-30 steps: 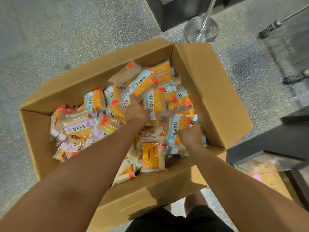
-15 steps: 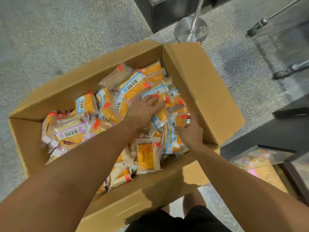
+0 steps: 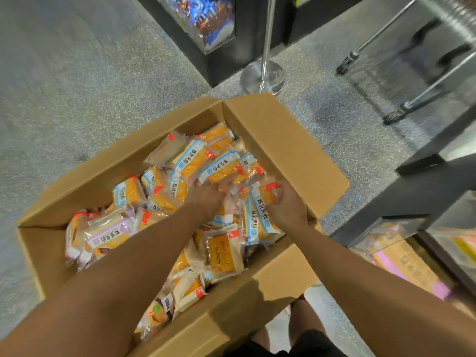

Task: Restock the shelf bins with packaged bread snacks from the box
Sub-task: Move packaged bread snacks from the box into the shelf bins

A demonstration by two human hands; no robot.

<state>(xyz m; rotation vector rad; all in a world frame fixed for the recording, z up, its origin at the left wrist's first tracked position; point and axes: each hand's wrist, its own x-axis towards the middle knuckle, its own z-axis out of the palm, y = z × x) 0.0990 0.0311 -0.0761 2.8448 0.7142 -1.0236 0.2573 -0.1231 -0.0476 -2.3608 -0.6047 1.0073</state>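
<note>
Cardboard box [image 3: 283, 150] sat open on the speckled floor [image 3: 77, 86], flaps out, packed with wrapped bread snacks. Most packs were orange with blue-and-white labels, heaped toward the box's far right corner; a purple-labelled pack [image 3: 108, 234] lay near the left wall, and a plain orange pack [image 3: 224, 253] sat close to the near edge between the two forearms.

Left hand [image 3: 206, 199] was down in the middle of the pile, fingers reaching under a blue-labelled pack [image 3: 221, 168]. Fingertips were hidden by wrappers, so I could not tell whether it gripped anything or just pressed in.

Right hand [image 3: 286, 204] was by the box's right wall, fingers curled around a bunch of blue-labelled packs [image 3: 257, 217] held upright against the pile.

Beyond the far right corner stood a chrome post [image 3: 262, 76] on a round base, just beside a black cabinet [image 3: 224, 63]. Right of the box, a low black shelf held a clear bin [image 3: 391, 253] with more orange packs inside, blurred. Two metal legs [image 3: 412, 99] crossed the floor at far right.
</note>
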